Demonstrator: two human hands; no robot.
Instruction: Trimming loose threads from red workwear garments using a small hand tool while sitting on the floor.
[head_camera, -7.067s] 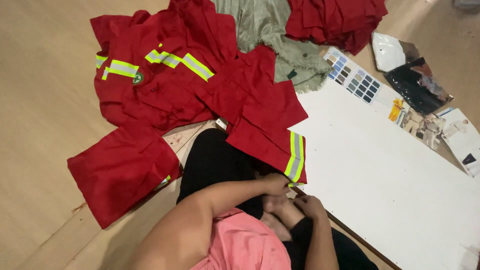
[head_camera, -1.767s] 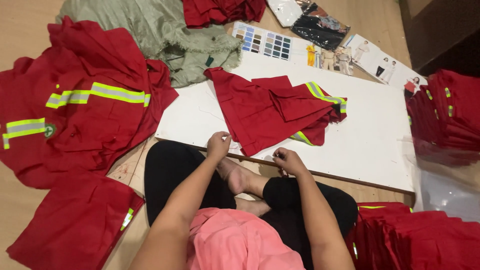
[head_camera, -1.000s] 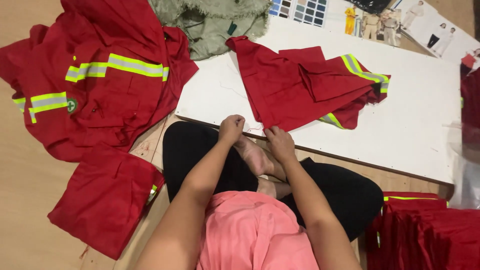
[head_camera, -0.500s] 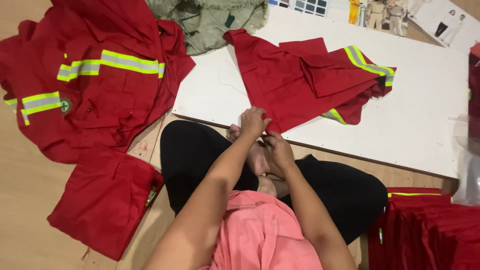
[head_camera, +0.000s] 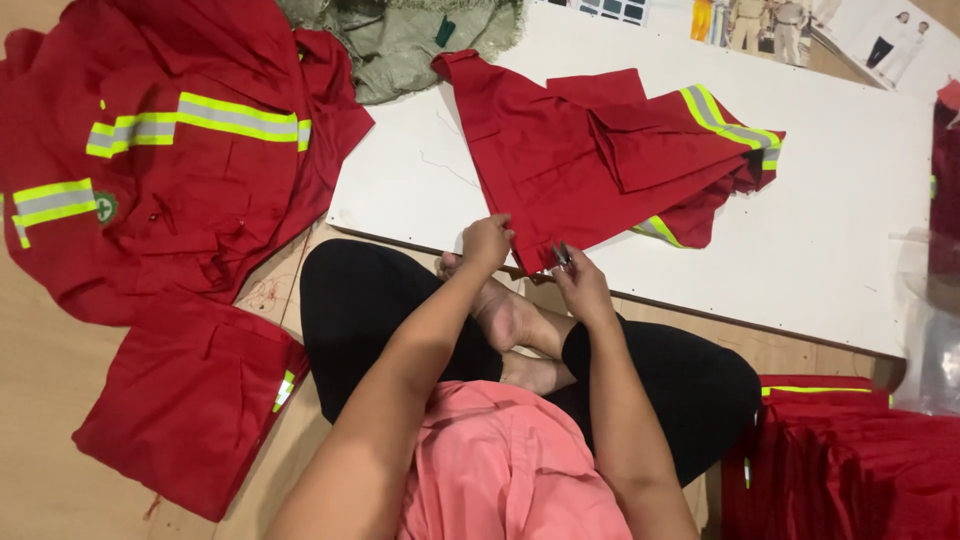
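A red work garment (head_camera: 560, 170) with yellow-and-grey reflective bands lies crumpled on a white board (head_camera: 820, 250) in front of me. My left hand (head_camera: 488, 240) pinches the garment's near edge at the board's front rim. Just to the right, my right hand (head_camera: 582, 288) holds a small metal snipping tool (head_camera: 560, 254) against the same edge. I sit cross-legged in black trousers with my bare feet under my hands.
A heap of red reflective workwear (head_camera: 180, 160) covers the floor at left, with a folded red piece (head_camera: 190, 400) below it. A green sack (head_camera: 400, 40) lies at the top. Stacked folded red garments (head_camera: 850, 460) and clear plastic (head_camera: 935, 330) sit at right.
My hands have risen from above my feet to the garment's near edge, left hand pinching the cloth. The view has shifted slightly.
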